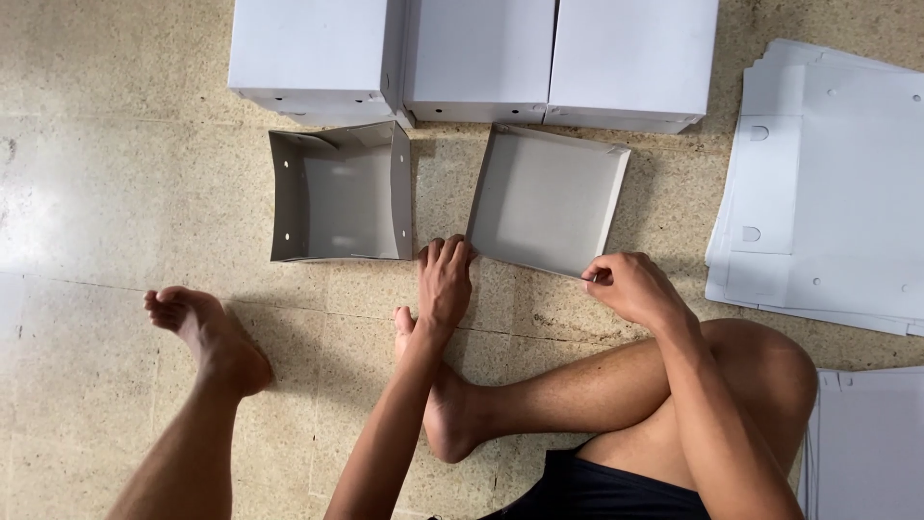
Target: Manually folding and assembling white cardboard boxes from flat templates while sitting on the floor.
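A shallow grey cardboard lid lies open side up on the tiled floor in front of me. My left hand presses its fingertips on the lid's near left corner. My right hand pinches the near right corner of the same lid. To the left of the lid stands a deeper grey cardboard box, open at the top, with small holes in its side walls. Neither hand touches that box.
Three closed white boxes stand in a row at the far edge. A stack of flat white cardboard sheets lies at the right, more sheets at the lower right. My bare legs and feet rest on the floor.
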